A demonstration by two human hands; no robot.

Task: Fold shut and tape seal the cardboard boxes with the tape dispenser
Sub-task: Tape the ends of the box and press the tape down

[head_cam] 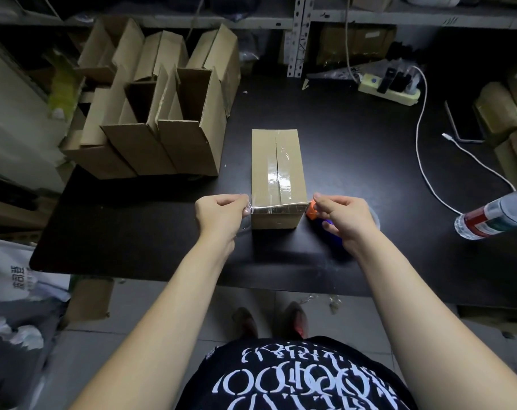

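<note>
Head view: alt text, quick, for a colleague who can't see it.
Clear tape is stretched across the near end of a closed box on a black table: the left hand pinches its free end, the right hand holds the dispenser. Open boxes stand at back left.

The right hand hides most of the tape dispenser; only an orange bit and a blue bit show. The left hand curls its fingers over the end of the tape. On the right, a blurry bottle runs off the edge.
</note>
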